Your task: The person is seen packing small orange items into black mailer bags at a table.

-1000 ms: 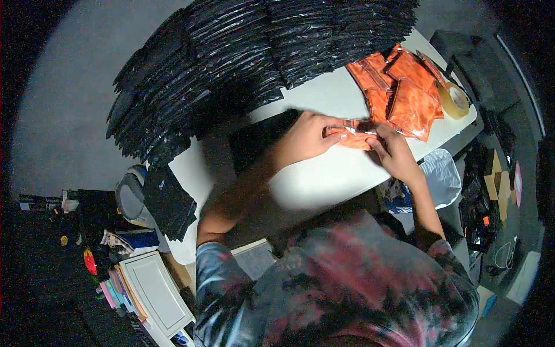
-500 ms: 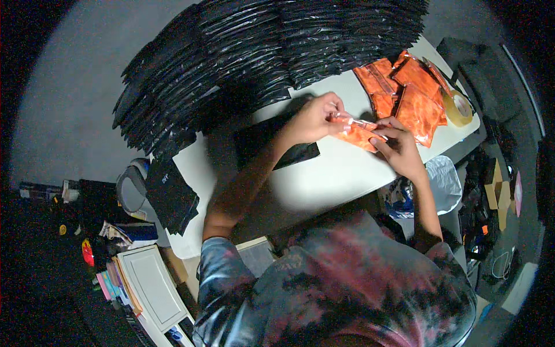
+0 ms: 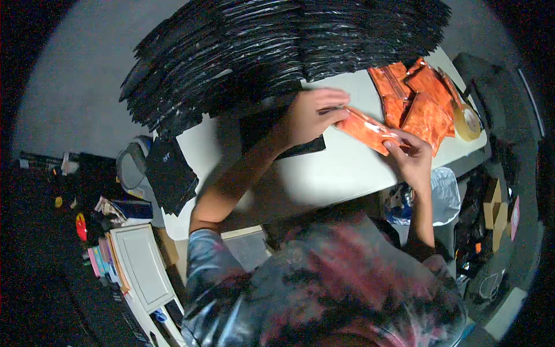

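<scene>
An orange clear-film packet (image 3: 368, 132) is stretched slantwise above the white table, its glossy surface catching the light. My right hand (image 3: 413, 151) pinches its lower right end between thumb and fingers. At the upper left end my left hand (image 3: 312, 115) has its thumb against the packet, its fingers blurred and held long above the thumb. Beneath my left hand and forearm lies a flat black bag (image 3: 303, 148), partly covered. To the right of the held packet lies a loose pile of similar orange packets (image 3: 428, 118).
Rows of black plastic bags (image 3: 260, 52) fill the far side of the white table (image 3: 312, 182). A tape roll (image 3: 467, 122) rests by the orange pile. Black bags (image 3: 167, 176) overhang the left edge. A lined bin (image 3: 444, 196) stands below the right edge.
The packet has gone from bunched between my hands to drawn out longer. My hands have moved apart, and the left fingers have straightened. The whole view has shifted slightly.
</scene>
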Demonstrator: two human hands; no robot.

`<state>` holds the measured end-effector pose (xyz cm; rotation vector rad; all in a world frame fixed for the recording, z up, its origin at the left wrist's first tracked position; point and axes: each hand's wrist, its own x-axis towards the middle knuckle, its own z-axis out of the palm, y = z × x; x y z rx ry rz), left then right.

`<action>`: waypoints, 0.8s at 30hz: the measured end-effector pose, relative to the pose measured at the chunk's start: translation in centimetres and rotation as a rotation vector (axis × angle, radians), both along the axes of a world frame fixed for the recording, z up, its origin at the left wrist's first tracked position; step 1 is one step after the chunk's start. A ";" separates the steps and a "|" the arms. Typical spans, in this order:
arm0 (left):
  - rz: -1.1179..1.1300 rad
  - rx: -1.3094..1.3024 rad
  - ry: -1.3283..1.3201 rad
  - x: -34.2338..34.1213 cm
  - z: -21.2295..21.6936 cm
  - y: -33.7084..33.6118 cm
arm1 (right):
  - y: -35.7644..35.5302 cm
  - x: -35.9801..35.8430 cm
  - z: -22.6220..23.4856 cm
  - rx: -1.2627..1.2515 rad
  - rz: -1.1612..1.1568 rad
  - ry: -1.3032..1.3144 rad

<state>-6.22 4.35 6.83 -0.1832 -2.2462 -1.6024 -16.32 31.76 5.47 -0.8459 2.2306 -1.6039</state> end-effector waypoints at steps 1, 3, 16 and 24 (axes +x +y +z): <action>0.132 -0.331 0.112 0.8 -0.6 -0.5 | 0.5 0.0 -0.3 -0.032 -0.054 0.019; 0.210 -0.467 0.013 2.7 -2.6 -0.9 | 1.5 -0.9 -1.0 -0.108 -0.097 0.062; 0.336 -0.253 -0.190 3.5 -6.6 -0.5 | 1.4 -0.8 -2.9 -0.172 -0.114 0.025; 0.294 -0.373 -0.094 3.9 -8.1 -0.5 | 0.3 0.9 -2.8 -0.232 -0.068 -0.083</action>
